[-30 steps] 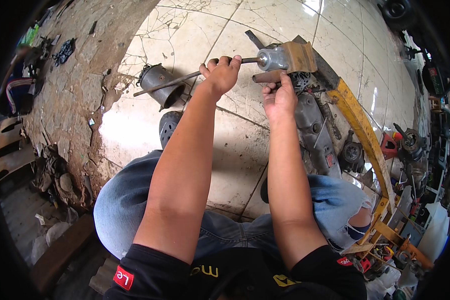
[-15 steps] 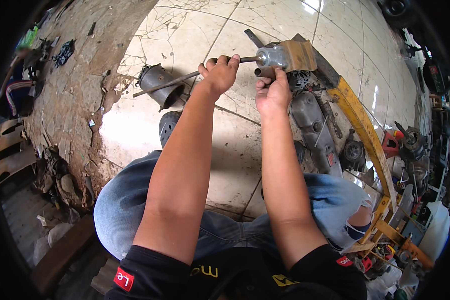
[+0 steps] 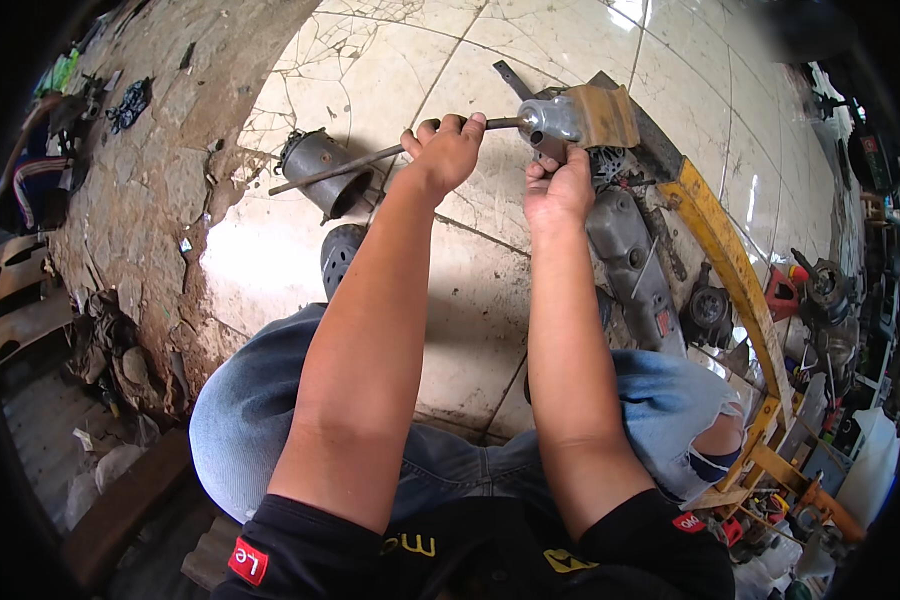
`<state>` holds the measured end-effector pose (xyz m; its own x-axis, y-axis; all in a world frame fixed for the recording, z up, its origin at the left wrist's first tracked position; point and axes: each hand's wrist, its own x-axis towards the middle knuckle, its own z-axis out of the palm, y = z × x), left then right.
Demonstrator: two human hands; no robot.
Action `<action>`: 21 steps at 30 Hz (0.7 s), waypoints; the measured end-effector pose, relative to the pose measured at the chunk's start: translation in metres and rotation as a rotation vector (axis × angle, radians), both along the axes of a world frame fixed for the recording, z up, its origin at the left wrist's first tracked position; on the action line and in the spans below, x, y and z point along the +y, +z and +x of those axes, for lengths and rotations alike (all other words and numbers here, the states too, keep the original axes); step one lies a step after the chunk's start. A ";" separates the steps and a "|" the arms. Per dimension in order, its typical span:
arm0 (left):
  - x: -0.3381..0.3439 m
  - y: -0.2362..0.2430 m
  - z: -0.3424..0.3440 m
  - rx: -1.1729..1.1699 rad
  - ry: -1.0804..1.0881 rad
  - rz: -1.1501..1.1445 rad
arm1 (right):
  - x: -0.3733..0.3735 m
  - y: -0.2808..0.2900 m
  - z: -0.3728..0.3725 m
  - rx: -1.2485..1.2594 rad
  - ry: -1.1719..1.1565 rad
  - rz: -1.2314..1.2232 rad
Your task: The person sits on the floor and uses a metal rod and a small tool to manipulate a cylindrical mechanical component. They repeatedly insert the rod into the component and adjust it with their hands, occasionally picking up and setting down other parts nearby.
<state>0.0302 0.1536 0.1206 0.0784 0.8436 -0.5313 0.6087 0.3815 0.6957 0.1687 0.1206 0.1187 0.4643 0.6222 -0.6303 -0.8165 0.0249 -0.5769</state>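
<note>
My left hand (image 3: 442,152) is closed round a long dark metal rod (image 3: 355,163), which slants from the lower left up to the end of a silver metal cylinder (image 3: 562,118). That cylinder lies against a rust-brown bent plate (image 3: 610,118) near the top of a dark and yellow beam (image 3: 720,230). Just below the cylinder, my right hand (image 3: 558,185) grips a short dark pipe (image 3: 544,146), tilted with its open end up and left, against or close to the cylinder; contact is unclear. A hollow dark metal housing (image 3: 325,180) lies on the tiles under the rod.
A long grey metal cover (image 3: 628,262), a red item (image 3: 782,290) and several mechanical parts lie to the right. Rough broken ground (image 3: 150,200) borders the cracked tiles on the left, with greasy scrap (image 3: 115,360) on it and what looks like a person in striped clothing at the edge.
The short pipe in my right hand has swung from lying level to tilting up toward the cylinder. My left hand and the rod have shifted very slightly right.
</note>
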 end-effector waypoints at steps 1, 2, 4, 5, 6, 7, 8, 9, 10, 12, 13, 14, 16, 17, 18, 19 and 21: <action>0.001 0.001 -0.001 0.004 0.002 -0.003 | 0.004 -0.002 -0.003 -0.022 0.017 -0.017; 0.001 0.001 -0.001 0.009 0.004 -0.009 | 0.002 0.000 -0.007 -0.031 0.034 -0.018; 0.000 0.001 -0.002 0.008 0.009 -0.013 | -0.003 0.003 -0.014 -0.047 0.067 -0.021; 0.000 0.001 -0.002 0.008 0.011 -0.012 | -0.002 0.003 -0.010 -0.061 0.044 -0.022; 0.000 0.002 -0.001 0.022 0.002 -0.004 | -0.001 0.002 -0.006 -0.065 0.040 -0.033; 0.000 0.002 0.000 0.037 -0.008 0.004 | -0.001 0.001 -0.003 -0.069 0.037 -0.045; -0.001 0.001 0.002 0.049 -0.017 0.011 | -0.001 0.003 -0.001 -0.076 0.034 -0.058; -0.001 0.000 0.002 0.039 -0.007 0.011 | -0.001 0.002 -0.008 -0.117 0.070 -0.018; -0.001 -0.001 0.000 0.029 0.002 0.011 | -0.002 0.001 -0.016 -0.147 0.077 -0.042; 0.000 -0.001 -0.002 0.024 -0.003 0.011 | -0.006 -0.003 -0.018 -0.212 0.126 0.008; 0.001 -0.001 -0.001 0.028 -0.017 0.008 | -0.005 -0.004 -0.015 -0.204 0.111 -0.013; 0.001 -0.001 -0.001 0.033 -0.031 0.003 | -0.005 -0.004 -0.010 -0.195 0.097 -0.037; 0.001 -0.001 -0.001 0.028 -0.002 0.009 | -0.006 -0.007 -0.010 -0.223 0.113 -0.034; 0.001 -0.001 0.000 0.024 0.011 0.010 | -0.009 -0.005 -0.018 -0.262 0.141 -0.009; 0.000 -0.002 0.001 0.015 0.014 0.007 | -0.010 -0.004 -0.022 -0.302 0.168 0.016; -0.002 -0.002 0.003 0.006 0.017 0.005 | -0.010 -0.008 -0.021 -0.316 0.148 0.024; -0.002 0.000 0.000 0.015 0.011 0.012 | -0.008 -0.007 -0.013 -0.223 0.104 -0.017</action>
<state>0.0301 0.1520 0.1204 0.0613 0.8506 -0.5222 0.6153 0.3797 0.6908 0.1560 0.1125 0.1115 0.5273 0.6640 -0.5301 -0.6662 -0.0642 -0.7430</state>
